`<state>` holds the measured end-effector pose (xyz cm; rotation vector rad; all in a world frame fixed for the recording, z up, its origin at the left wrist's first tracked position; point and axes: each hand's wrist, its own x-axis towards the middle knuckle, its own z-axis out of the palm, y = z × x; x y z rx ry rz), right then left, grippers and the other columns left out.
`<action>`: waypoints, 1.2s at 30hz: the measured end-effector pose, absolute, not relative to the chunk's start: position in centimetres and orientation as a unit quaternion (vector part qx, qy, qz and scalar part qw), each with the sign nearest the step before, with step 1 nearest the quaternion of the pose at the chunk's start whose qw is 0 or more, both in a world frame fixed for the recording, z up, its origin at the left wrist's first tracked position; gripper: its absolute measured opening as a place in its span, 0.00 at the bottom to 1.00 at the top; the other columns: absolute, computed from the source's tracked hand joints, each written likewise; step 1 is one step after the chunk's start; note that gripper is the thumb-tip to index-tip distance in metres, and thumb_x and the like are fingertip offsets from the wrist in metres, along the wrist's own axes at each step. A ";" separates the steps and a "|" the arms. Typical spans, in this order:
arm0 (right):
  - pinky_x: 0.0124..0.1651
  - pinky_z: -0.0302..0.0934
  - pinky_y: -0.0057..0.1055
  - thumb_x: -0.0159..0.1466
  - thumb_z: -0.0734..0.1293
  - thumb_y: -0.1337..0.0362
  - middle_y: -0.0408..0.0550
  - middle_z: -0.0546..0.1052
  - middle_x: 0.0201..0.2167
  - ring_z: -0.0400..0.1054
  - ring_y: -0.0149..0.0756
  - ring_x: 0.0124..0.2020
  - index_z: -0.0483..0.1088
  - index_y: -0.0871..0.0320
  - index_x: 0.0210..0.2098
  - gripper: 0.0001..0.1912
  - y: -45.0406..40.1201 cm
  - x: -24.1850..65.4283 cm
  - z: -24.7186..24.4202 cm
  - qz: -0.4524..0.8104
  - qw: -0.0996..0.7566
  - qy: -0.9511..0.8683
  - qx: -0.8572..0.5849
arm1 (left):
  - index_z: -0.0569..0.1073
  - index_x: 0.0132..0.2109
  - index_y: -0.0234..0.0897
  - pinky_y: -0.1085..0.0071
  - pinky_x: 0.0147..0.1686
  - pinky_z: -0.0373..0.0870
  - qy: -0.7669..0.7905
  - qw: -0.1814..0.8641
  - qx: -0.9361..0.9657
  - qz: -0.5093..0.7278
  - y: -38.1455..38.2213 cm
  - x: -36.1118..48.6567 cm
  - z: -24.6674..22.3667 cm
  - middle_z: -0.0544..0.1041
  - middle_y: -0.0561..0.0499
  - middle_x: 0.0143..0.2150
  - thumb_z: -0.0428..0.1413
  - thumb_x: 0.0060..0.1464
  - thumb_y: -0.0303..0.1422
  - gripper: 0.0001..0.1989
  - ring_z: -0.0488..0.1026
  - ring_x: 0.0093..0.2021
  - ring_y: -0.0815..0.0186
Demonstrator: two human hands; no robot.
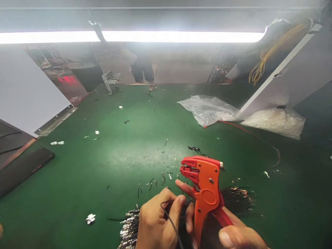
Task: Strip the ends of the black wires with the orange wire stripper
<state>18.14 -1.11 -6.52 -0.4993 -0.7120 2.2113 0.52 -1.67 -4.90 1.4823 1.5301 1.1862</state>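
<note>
My right hand [241,237] grips the handles of an orange-red wire stripper [204,186], held upright with its jaws pointing left. My left hand [157,221] pinches a thin black wire [169,218] between thumb and forefinger, just left of the stripper's jaws. Under both hands lies a bundle of black wires [233,199] with metal terminals [129,224] at its left end, spread across the green mat [103,166].
Cut wire scraps [158,180] litter the mat ahead of my hands. A clear plastic bag [207,109] and a red wire [249,133] lie at the far right, beside a bag of white parts [277,121]. A black flat object [23,167] sits left.
</note>
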 end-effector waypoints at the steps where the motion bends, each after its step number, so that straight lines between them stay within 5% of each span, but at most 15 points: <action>1: 0.43 0.60 0.41 0.52 0.75 0.54 0.51 0.79 0.40 0.72 0.42 0.35 0.65 0.51 0.65 0.42 -1.1 18.1 -6.5 0.861 0.377 -0.282 -0.194 | 0.71 0.25 0.40 0.77 0.21 0.59 0.586 0.373 0.550 0.463 -1.6 0.5 -4.8 0.69 0.59 0.19 0.55 0.64 0.39 0.18 0.65 0.20 0.72; 5: 0.43 0.58 0.39 0.53 0.74 0.54 0.48 0.79 0.36 0.70 0.41 0.35 0.69 0.51 0.63 0.38 -1.0 18.2 -6.3 0.851 0.389 -0.291 -0.200 | 0.74 0.27 0.39 0.77 0.24 0.61 0.577 0.434 0.504 0.474 -1.3 0.4 -4.0 0.73 0.58 0.23 0.58 0.61 0.40 0.16 0.67 0.23 0.72; 9: 0.42 0.59 0.39 0.55 0.73 0.55 0.50 0.79 0.37 0.70 0.42 0.35 0.67 0.55 0.65 0.38 -0.8 18.6 -6.0 0.845 0.401 -0.291 -0.199 | 0.73 0.26 0.39 0.75 0.23 0.58 0.579 0.421 0.513 0.474 -1.3 0.1 -3.4 0.66 0.60 0.19 0.56 0.63 0.41 0.18 0.62 0.20 0.72; 16: 0.46 0.60 0.39 0.58 0.74 0.53 0.52 0.79 0.53 0.72 0.41 0.40 0.68 0.47 0.62 0.34 -1.1 18.4 -5.3 0.816 0.411 -0.334 -0.232 | 0.71 0.30 0.41 0.75 0.20 0.57 0.602 0.142 0.582 0.527 -1.6 -0.2 -2.6 0.66 0.62 0.20 0.56 0.62 0.29 0.10 0.61 0.18 0.73; 19: 0.46 0.60 0.40 0.58 0.74 0.51 0.53 0.81 0.48 0.73 0.42 0.40 0.71 0.51 0.58 0.31 -1.6 18.0 -5.7 0.833 0.375 -0.338 -0.227 | 0.69 0.28 0.41 0.74 0.19 0.57 0.601 0.115 0.611 0.502 -1.7 0.0 -2.6 0.65 0.61 0.18 0.53 0.62 0.29 0.12 0.60 0.16 0.73; 28: 0.35 0.57 0.30 0.66 0.67 0.54 0.52 0.74 0.41 0.64 0.34 0.32 0.68 0.52 0.60 0.24 -1.8 17.8 -7.4 0.824 0.360 -0.411 -0.148 | 0.68 0.24 0.40 0.76 0.18 0.59 0.606 0.327 0.506 0.519 -2.0 1.0 -1.5 0.66 0.59 0.17 0.53 0.65 0.40 0.20 0.63 0.17 0.73; 32: 0.38 0.58 0.35 0.62 0.69 0.49 0.55 0.75 0.42 0.66 0.38 0.33 0.69 0.56 0.56 0.27 -1.9 17.7 -7.8 0.843 0.328 -0.389 -0.175 | 0.68 0.26 0.41 0.74 0.15 0.60 0.592 0.442 0.450 0.502 -2.3 1.0 -2.3 0.65 0.57 0.16 0.51 0.66 0.46 0.21 0.62 0.15 0.71; 36: 0.40 0.58 0.34 0.63 0.69 0.49 0.55 0.75 0.43 0.67 0.39 0.37 0.70 0.56 0.55 0.26 -2.2 18.0 -8.0 0.856 0.310 -0.372 -0.178 | 0.69 0.26 0.40 0.74 0.15 0.59 0.591 0.436 0.450 0.508 -2.7 1.2 -2.6 0.67 0.57 0.16 0.51 0.66 0.46 0.22 0.63 0.14 0.71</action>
